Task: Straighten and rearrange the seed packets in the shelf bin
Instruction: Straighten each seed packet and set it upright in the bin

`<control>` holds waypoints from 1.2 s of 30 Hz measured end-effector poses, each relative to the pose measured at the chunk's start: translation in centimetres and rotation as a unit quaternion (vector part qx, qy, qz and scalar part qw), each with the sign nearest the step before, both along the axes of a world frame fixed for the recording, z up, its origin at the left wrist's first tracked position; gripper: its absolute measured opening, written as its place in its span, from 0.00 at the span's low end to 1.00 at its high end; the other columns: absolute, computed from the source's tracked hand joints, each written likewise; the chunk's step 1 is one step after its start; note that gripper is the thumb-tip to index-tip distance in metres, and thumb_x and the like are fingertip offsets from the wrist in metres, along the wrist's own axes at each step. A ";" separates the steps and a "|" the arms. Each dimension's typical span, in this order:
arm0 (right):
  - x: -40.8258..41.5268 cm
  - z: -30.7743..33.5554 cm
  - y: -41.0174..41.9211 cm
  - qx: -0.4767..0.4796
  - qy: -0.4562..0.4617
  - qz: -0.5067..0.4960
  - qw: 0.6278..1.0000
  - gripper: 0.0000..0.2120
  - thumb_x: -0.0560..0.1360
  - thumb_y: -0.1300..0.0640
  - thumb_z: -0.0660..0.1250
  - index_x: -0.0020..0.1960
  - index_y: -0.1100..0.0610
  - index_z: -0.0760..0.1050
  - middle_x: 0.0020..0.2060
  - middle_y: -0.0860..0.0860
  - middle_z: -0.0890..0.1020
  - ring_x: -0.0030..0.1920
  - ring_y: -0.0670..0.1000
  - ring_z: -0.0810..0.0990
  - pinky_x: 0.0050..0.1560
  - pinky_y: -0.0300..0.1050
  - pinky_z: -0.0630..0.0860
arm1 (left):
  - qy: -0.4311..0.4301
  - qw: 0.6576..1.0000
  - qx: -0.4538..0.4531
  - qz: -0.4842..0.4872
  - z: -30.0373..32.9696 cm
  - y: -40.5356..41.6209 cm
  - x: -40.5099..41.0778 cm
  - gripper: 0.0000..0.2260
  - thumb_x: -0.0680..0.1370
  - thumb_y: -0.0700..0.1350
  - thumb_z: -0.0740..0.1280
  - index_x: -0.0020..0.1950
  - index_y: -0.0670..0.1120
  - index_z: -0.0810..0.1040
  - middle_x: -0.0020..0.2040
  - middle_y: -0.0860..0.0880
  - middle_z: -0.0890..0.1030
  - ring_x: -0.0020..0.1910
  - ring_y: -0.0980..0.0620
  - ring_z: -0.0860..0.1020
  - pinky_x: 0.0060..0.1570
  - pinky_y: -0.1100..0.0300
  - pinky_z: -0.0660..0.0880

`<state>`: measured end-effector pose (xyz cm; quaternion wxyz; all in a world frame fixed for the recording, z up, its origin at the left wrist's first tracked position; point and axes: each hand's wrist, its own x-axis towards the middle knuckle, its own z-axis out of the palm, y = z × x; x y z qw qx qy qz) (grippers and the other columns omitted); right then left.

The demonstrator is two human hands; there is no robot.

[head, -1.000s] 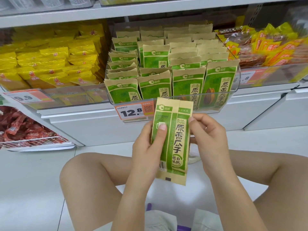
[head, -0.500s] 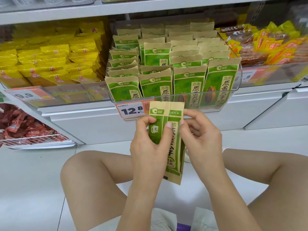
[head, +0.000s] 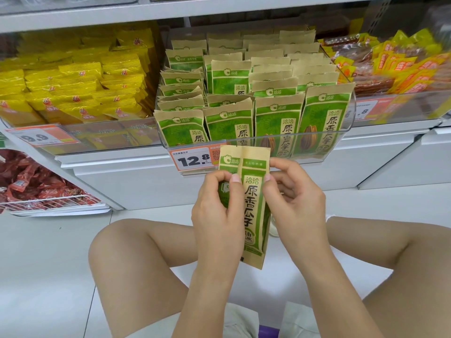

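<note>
In the centre of the frame, the left hand (head: 217, 211) and right hand (head: 296, 203) hold one narrow green-and-tan paper seed packet (head: 252, 211) upright, just below the clear plastic shelf bin (head: 341, 137). Each grip is clamped on the packet: left thumb and fingers pinch its left edge, right fingertips pinch its right edge. Rows of matching green seed packets (head: 229, 123) stand upright inside the bin in the upper middle. An orange price tag (head: 192, 159) hangs on the bin's front, beside the held packet's top. Yellow snack bags (head: 80, 89) fill the upper left.
</note>
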<state>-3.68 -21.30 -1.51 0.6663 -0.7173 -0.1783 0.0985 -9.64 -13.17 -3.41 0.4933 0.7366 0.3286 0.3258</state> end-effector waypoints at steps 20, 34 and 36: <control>0.4 0.9 0.3 0.098 0.156 0.127 0.975 0.04 0.68 0.55 0.69 0.35 0.53 0.79 0.31 0.49 0.81 0.33 0.48 0.78 0.36 0.42 0.76 | -0.123 0.932 -0.308 -0.147 0.8 1.4 -0.4 0.12 0.68 0.58 0.70 0.43 0.52 0.75 0.41 0.48 0.78 0.42 0.48 0.75 0.46 0.44 0.73; 0.6 0.9 0.0 0.136 0.118 0.016 0.983 0.09 0.71 0.61 0.67 0.33 0.59 0.72 0.23 0.46 0.74 0.26 0.44 0.73 0.32 0.35 0.73 | -0.002 0.919 -0.274 -0.284 -0.6 2.0 -1.0 0.26 0.65 0.57 0.73 0.57 0.48 0.69 0.52 0.57 0.82 0.51 0.54 0.80 0.48 0.60 0.76; 1.1 0.8 -0.4 0.139 0.118 -0.019 0.983 0.11 0.75 0.64 0.67 0.34 0.58 0.72 0.23 0.44 0.74 0.26 0.42 0.72 0.32 0.34 0.72 | 0.004 0.907 -0.294 -0.300 -0.8 2.1 -1.0 0.26 0.63 0.55 0.75 0.55 0.49 0.68 0.52 0.56 0.81 0.49 0.55 0.79 0.45 0.61 0.75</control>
